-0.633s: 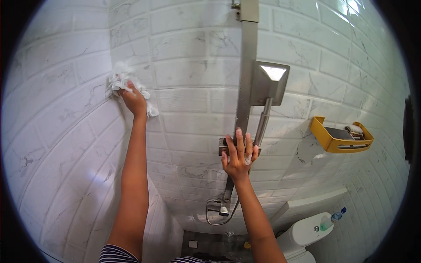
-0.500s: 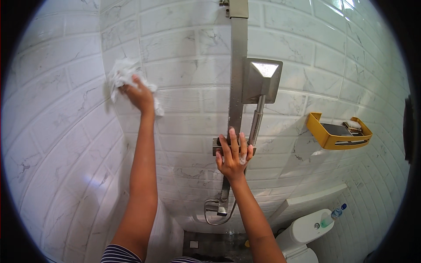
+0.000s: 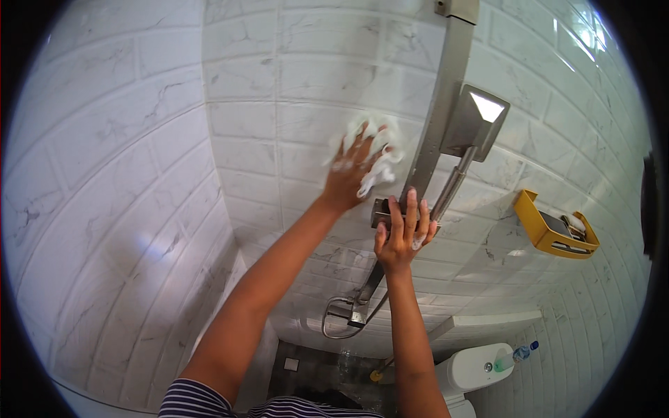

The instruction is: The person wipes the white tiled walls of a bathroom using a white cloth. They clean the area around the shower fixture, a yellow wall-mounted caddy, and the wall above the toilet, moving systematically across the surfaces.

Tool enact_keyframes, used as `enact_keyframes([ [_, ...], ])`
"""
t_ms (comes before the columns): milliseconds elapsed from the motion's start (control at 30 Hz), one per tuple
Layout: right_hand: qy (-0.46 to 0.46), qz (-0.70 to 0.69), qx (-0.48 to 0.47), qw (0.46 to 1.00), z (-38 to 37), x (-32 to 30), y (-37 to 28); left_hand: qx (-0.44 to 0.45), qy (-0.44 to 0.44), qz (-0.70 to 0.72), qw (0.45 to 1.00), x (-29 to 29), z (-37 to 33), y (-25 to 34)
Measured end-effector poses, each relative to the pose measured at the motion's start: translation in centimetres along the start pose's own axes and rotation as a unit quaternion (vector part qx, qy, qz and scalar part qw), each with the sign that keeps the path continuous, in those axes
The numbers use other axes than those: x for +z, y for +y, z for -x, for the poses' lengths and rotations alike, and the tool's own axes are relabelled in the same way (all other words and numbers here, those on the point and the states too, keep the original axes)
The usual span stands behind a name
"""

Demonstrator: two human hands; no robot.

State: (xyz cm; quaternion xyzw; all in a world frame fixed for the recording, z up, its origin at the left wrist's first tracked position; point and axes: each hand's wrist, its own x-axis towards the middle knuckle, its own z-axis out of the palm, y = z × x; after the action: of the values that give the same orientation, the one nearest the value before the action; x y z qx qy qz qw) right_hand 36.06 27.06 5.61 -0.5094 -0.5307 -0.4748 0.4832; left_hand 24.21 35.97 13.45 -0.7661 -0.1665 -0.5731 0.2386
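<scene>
My left hand [image 3: 347, 171] presses a wet, foamy white cloth [image 3: 378, 175] against the marble-patterned tile wall [image 3: 240, 118], just left of the metal shower column [image 3: 443, 90]. White suds cover its fingers and part of the cloth. My right hand [image 3: 401, 240] lies over the metal bracket [image 3: 380, 214] low on the column, its fingers stretched upward and apart, with a little foam on them. Above it to the right, a square hand shower [image 3: 477, 122] with a metal handle sits in its holder.
On the right wall hangs a yellow shelf [image 3: 540, 226] holding small items. Below right, a clear bottle with a blue cap [image 3: 521, 354] lies on the white toilet tank [image 3: 463, 369]. A hose [image 3: 326, 320] loops under the column, above the dark floor [image 3: 313, 380].
My left hand has swept the cloth rightward across the wall, from near the corner to beside the column. My right hand stays on the bracket. The view has shifted left and tilted.
</scene>
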Motion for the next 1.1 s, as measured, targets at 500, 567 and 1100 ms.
enact_keyframes([
  [500, 0.021, -0.004, -0.002, 1.000, 0.4, 0.3, 0.0, -0.338, 0.226, -0.142, 0.903, -3.4, 14.2, -10.5],
  [567, 0.031, -0.014, -0.004, 0.999, 0.4, 0.5, -0.3, -0.284, 0.198, -0.141, 0.928, -0.6, 13.3, -6.5],
  [1100, 0.025, -0.061, -0.021, 0.998, 0.4, 0.8, -0.6, -0.215, -0.141, -0.145, 0.955, -5.3, 36.7, -6.7],
])
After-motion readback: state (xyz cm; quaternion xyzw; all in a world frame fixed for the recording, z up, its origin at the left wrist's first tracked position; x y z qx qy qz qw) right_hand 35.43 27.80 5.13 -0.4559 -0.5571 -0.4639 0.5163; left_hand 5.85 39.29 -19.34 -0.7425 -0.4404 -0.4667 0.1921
